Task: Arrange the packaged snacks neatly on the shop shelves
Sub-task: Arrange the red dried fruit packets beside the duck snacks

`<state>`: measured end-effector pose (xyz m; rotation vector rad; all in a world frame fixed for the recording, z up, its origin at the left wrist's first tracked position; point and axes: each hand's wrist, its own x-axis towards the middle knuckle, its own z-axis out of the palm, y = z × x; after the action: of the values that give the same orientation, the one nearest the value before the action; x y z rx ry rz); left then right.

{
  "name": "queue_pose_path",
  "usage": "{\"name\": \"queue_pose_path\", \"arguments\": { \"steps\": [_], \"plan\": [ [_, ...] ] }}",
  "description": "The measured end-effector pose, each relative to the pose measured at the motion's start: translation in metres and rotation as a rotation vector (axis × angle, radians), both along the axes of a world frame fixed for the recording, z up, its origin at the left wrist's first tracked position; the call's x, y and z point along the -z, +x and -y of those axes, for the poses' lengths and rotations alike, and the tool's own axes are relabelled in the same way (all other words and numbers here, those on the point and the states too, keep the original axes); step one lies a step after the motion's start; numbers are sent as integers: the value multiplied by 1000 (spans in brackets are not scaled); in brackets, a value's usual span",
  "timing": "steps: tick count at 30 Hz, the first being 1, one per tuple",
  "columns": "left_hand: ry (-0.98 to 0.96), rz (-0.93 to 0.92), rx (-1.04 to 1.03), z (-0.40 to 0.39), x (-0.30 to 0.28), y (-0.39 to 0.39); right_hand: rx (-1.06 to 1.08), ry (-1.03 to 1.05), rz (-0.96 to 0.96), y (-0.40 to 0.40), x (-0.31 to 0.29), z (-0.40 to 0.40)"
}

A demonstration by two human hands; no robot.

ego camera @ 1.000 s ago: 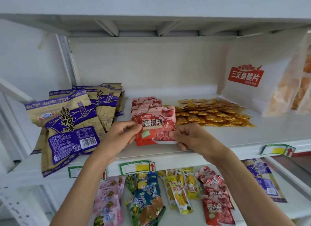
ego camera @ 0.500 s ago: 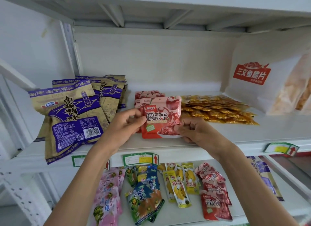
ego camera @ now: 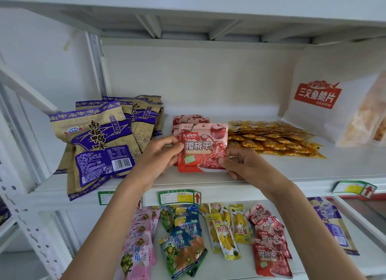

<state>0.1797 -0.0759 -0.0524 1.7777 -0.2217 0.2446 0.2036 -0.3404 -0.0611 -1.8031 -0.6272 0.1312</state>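
Observation:
A red dried-cherry packet (ego camera: pixel 200 146) stands upright at the front of a short row of the same red packets (ego camera: pixel 188 121) on the upper shelf (ego camera: pixel 313 173). My left hand (ego camera: pixel 160 156) pinches its left edge. My right hand (ego camera: pixel 240 162) pinches its lower right corner. Purple-and-tan duck snack bags (ego camera: pixel 98 142) lean to the left of it. A flat pile of small golden sachets (ego camera: pixel 271 140) lies to its right.
A large white fish-crisp bag (ego camera: pixel 317 98) stands at the back right of the upper shelf. The lower shelf holds pink packets (ego camera: pixel 140 248), blue-green packets (ego camera: pixel 186 244), yellow mango packets (ego camera: pixel 225 231), more red cherry packets (ego camera: pixel 269 248) and a purple bag (ego camera: pixel 334 223). Price tags (ego camera: pixel 179 196) line the shelf edge.
The view has shifted and the shelf sits lower in the picture. Both hands still hold the red cherry packet, which now stands a little more upright against the row behind it.

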Motion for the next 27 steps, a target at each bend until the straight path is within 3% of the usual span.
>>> {"name": "queue_pose_path", "arguments": {
  "steps": [12,16,19,22,24,27],
  "plan": [
    [-58,-77,15,1,-3,-5,4,-5,92,6,3,1],
    [-74,-11,-65,8,-7,-16,12,7,122,4,6,0],
    [-26,117,-188,19,-11,-26,121,33,177,-2,7,-5],
    [115,88,-71,39,-11,-40,232,-34,344,-13,8,-20],
    [57,89,-11,51,-13,-44,178,-107,485,-23,8,-33],
    [-143,133,-95,48,-21,-40,95,-143,557,-30,5,-37]
  ]
}}
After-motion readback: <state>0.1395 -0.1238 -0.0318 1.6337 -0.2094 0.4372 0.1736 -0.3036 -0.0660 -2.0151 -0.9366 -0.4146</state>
